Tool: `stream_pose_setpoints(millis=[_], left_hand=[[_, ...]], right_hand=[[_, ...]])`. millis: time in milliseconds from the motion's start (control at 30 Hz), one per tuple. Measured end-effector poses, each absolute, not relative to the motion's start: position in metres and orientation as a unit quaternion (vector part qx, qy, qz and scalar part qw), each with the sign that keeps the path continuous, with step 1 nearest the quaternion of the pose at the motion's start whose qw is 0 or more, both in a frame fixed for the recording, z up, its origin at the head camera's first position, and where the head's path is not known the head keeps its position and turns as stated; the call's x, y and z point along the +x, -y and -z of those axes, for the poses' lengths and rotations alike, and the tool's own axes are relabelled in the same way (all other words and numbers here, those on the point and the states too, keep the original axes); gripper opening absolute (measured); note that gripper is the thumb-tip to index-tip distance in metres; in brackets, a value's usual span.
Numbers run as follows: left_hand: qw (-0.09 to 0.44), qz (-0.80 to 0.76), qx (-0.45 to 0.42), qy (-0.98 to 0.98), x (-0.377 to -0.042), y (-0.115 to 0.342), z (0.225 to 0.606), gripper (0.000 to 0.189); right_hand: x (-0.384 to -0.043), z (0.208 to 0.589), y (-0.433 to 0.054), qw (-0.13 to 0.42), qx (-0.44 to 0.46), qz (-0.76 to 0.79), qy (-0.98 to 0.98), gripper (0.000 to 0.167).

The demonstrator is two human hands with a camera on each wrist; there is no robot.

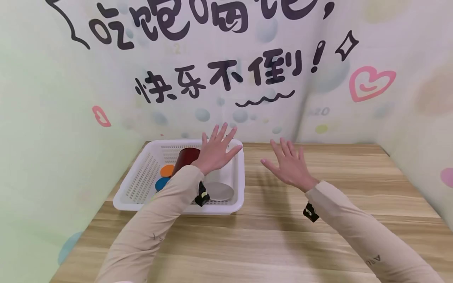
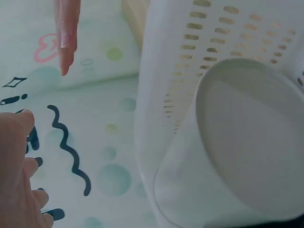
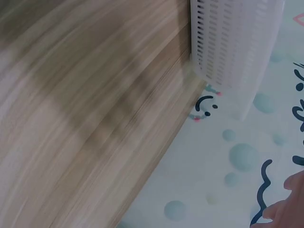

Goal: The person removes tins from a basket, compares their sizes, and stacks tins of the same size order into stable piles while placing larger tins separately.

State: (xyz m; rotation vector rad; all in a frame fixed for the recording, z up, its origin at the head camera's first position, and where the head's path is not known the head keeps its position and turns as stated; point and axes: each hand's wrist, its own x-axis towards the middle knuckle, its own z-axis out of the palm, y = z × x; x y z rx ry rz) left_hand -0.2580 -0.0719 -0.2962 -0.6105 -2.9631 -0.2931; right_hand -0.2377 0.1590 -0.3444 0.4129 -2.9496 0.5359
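Left hand [image 1: 216, 155]: fingers [image 1: 223, 129] straight, spread wide, palm down, above the right part of the white basket [image 1: 241, 177]. Left wrist view shows a gap between hand and basket, so apart. Right hand [image 1: 293, 169]: fingers also straight and spread, over the counter [image 1: 255, 247], to the right of the basket and well apart from it; hand casts a shadow on the wood.

Basket sits on the counter's far left part, directly under the left hand and forearm. Inside: dark red cylinder [image 1: 185, 158], tilted, just left of the left hand, partly hidden by it; orange round piece [image 1: 167, 170] and blue round piece [image 1: 162, 183] farther left; white tapered vessel [image 1: 220, 191], on its side near the basket's near right corner, below the left wrist. Vessel's oval face: can't tell if mouth or base.

Beige sleeves [image 1: 354, 224], black device at each wrist. Wall [image 1: 219, 110] behind: black lettering, pink hearts, pale blue dots.
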Motion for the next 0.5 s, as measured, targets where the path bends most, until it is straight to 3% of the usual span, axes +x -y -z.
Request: stream_pose_setpoints(millis=[500], left_hand=[[0.098, 0.118, -0.229, 0.961, -0.222, 0.122, 0.286, 0.061]], right_hand=[[-0.222, 0.333, -0.135, 0.064, 0.194, -0.201, 0.958, 0.076]])
